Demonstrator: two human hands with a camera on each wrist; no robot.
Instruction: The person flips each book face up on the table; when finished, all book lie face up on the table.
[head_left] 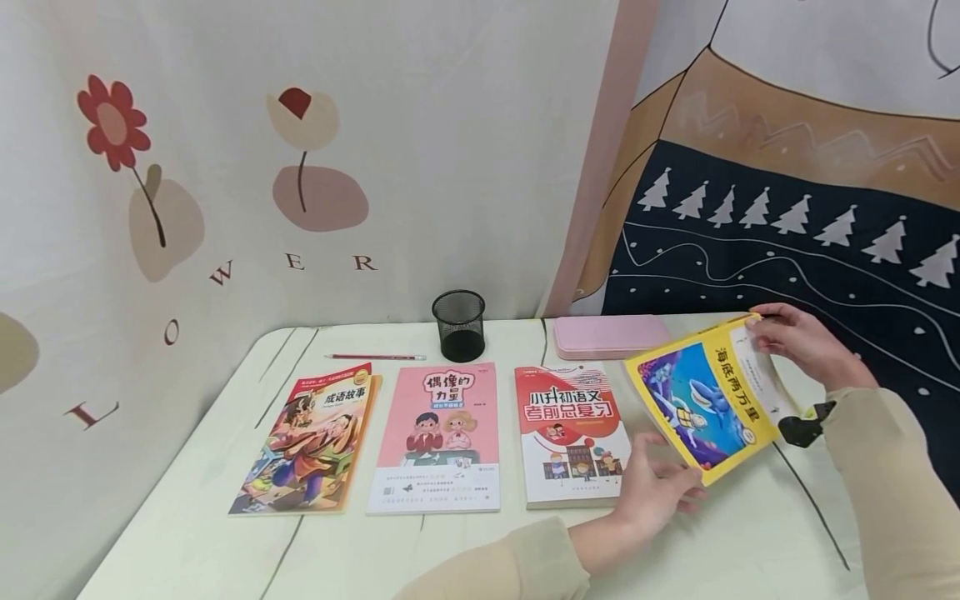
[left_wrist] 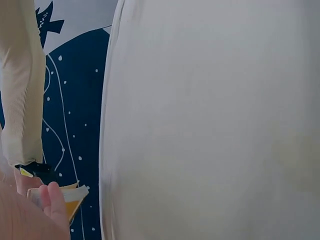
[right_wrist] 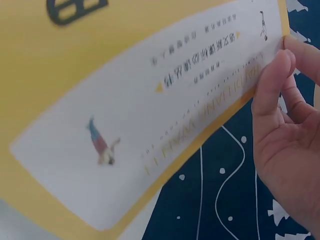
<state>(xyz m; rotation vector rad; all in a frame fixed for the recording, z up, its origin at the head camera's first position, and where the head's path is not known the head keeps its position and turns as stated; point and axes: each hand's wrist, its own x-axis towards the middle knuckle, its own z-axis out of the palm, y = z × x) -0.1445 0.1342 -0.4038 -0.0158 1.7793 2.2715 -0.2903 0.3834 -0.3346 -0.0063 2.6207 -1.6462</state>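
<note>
A yellow book [head_left: 705, 400] with a shark on its cover is tilted above the table at the right. My right hand [head_left: 806, 342] pinches its upper right corner, the thumb on the cover. In the right wrist view the cover fills much of the picture, with the right hand [right_wrist: 287, 135] at its edge. My left hand [head_left: 648, 492] is at the book's lower left corner, a digit overlapping the cover there. The left wrist view shows fingers [left_wrist: 55, 202] in front of the book's edge [left_wrist: 75, 200]. Just left lies a red and white book [head_left: 570, 425].
Further left on the table [head_left: 187, 542] lie a pink book [head_left: 438, 433] and a colourful storybook [head_left: 307, 442]. Behind them are a pencil [head_left: 375, 357], a black mesh pen holder [head_left: 460, 329] and a pink case [head_left: 611, 335]. A printed curtain [head_left: 450, 167] hangs along the back.
</note>
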